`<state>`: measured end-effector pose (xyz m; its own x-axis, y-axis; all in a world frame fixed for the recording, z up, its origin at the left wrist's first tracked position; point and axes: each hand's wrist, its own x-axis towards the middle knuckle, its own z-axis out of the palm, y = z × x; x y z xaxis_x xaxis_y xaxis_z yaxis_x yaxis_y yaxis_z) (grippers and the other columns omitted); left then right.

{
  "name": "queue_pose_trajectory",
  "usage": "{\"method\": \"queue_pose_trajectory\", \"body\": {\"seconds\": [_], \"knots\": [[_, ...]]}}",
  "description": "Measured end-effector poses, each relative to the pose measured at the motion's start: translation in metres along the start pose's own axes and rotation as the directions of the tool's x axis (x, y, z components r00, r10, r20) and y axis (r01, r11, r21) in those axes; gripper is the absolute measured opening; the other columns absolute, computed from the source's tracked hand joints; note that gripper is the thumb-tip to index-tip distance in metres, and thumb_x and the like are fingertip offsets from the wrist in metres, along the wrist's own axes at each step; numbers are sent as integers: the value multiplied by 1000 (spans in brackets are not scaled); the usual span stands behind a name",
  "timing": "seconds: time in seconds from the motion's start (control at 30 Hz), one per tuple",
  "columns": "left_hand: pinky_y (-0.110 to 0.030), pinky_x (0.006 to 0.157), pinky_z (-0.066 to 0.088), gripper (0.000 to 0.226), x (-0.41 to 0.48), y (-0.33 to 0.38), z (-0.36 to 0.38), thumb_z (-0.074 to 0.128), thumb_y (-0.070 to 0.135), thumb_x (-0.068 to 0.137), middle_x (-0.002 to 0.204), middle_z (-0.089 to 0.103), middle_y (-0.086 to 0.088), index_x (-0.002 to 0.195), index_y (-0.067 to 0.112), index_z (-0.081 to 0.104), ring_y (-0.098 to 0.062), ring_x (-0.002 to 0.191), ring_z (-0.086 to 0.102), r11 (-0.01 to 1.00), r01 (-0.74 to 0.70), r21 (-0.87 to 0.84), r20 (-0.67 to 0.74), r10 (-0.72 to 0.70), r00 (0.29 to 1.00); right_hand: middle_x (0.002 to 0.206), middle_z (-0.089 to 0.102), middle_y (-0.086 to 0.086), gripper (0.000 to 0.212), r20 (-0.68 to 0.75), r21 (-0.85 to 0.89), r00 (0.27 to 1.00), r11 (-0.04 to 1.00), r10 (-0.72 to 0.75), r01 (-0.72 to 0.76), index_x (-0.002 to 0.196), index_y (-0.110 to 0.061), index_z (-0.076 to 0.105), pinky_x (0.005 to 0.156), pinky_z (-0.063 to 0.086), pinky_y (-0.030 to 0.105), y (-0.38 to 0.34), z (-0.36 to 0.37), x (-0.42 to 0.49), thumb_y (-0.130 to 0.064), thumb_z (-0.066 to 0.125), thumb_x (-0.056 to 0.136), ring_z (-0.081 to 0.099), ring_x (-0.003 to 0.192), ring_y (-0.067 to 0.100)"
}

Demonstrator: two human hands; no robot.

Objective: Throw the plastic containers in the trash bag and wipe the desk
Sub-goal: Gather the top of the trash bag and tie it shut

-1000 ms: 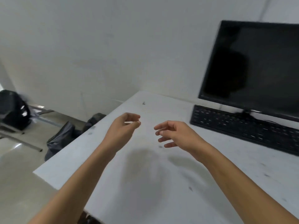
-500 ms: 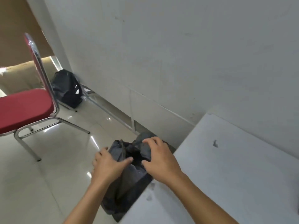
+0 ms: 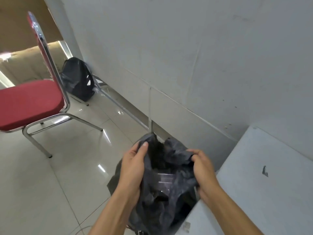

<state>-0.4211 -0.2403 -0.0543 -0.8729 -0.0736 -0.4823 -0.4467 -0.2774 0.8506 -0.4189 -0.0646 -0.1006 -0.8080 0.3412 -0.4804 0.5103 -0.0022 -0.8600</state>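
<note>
Just beside the desk (image 3: 254,192), left hand (image 3: 133,167) and right hand (image 3: 203,170) grip the trash bag (image 3: 169,206), a clear plastic container (image 3: 165,181) inside.

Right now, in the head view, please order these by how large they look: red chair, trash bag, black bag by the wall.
1. red chair, though cut off at left.
2. trash bag, nearest the camera.
3. black bag by the wall, farthest, clearly smallest.

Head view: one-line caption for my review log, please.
Beside the white desk, the left hand and right hand grip the open black trash bag, a clear plastic container visible inside.
</note>
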Motion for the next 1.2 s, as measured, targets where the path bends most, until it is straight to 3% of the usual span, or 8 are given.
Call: {"method": "queue_pose_trajectory", "body": {"seconds": [0.17, 0.33, 0.57, 0.67, 0.77, 0.9, 1.07, 1.2], "knots": [[-43, 103, 51, 28, 2, -10, 29, 49, 16, 103, 101, 79, -3, 111, 18, 75, -21, 102, 73, 950, -67, 304, 179, 12, 984, 124, 64, -13, 88, 689, -251, 724, 931, -21, 266, 144, -52, 28, 96, 53, 26, 0, 11, -28, -20, 72, 75, 63, 113, 3], [-32, 97, 53, 27, 3, -13, 26, 55, 30, 100, 105, 75, -3, 124, 33, 67, -20, 102, 70, 848, -219, 483, 336, 52, 941, 87, 70, -8, 9, 482, -472, 856, 768, -186, 433, 98, -24, 66, 79, 59, 39, 7, 15, -9, -22, 58, 94, 68, 83, 13], [-20, 115, 28, 147, -16, -59, -11, 92, 56, 46, 148, 20, 32, 150, 56, -11, 12, 136, 26, 660, -227, 716, 316, -18, 948, 106, 76, -4, 37, 342, -98, 939, 995, 49, -16, 115, -29, 68, 96, 55, 47, 3, 22, -4, -31, 77, 80, 71, 102, 18], [-3, 87, 45, 106, 2, -79, -8, 79, 12, 72, 124, 54, 26, 156, 33, 18, 15, 107, 56, 729, -166, 664, 189, 51, 981, 106, 74, -6, 76, 529, -342, 842, 935, 105, 98, 132, -31, 52, 91, 56, 37, -2, 18, -8, -29, 78, 61, 70, 97, 10], [-22, 61, 54, 15, 14, -80, -16, 60, 0, 77, 76, 70, 6, 87, 11, 64, -9, 71, 65, 730, -52, 682, -12, 81, 997, 85, 65, -8, 70, 556, -690, 808, 651, 196, 316, 137, -34, 44, 63, 48, 22, -24, -2, 1, -23, 67, 72, 61, 64, 0], [-23, 55, 51, 10, 0, -82, -21, 68, 10, 81, 67, 73, 4, 72, 14, 69, -9, 67, 69, 807, -60, 588, -60, 117, 991, 120, 60, 6, 48, 337, -912, 940, 267, 50, 313, 131, -19, 55, 89, 56, 41, -52, -10, 29, -20, 59, 82, 63, 104, 24], [-31, 62, 52, 15, -9, -97, -22, 64, 20, 78, 72, 74, -7, 77, 7, 71, -17, 72, 70, 814, 13, 580, -60, 27, 998, 166, -14, -15, 107, 671, -713, 741, 305, 38, 631, 157, -41, 7, 117, 33, 40, -44, 41, 64, 3, 59, 74, 6, 154, 23], [-7, 65, 49, 15, -8, -103, -28, 69, -3, 83, 47, 64, 20, 70, 3, 69, 17, 60, 62, 859, 122, 497, -84, -93, 992, 166, 19, 0, 92, 621, -783, 668, 283, 409, 554, 159, -34, 14, 104, 43, 34, -5, 63, 82, -11, 61, 84, 38, 141, 28]]}}
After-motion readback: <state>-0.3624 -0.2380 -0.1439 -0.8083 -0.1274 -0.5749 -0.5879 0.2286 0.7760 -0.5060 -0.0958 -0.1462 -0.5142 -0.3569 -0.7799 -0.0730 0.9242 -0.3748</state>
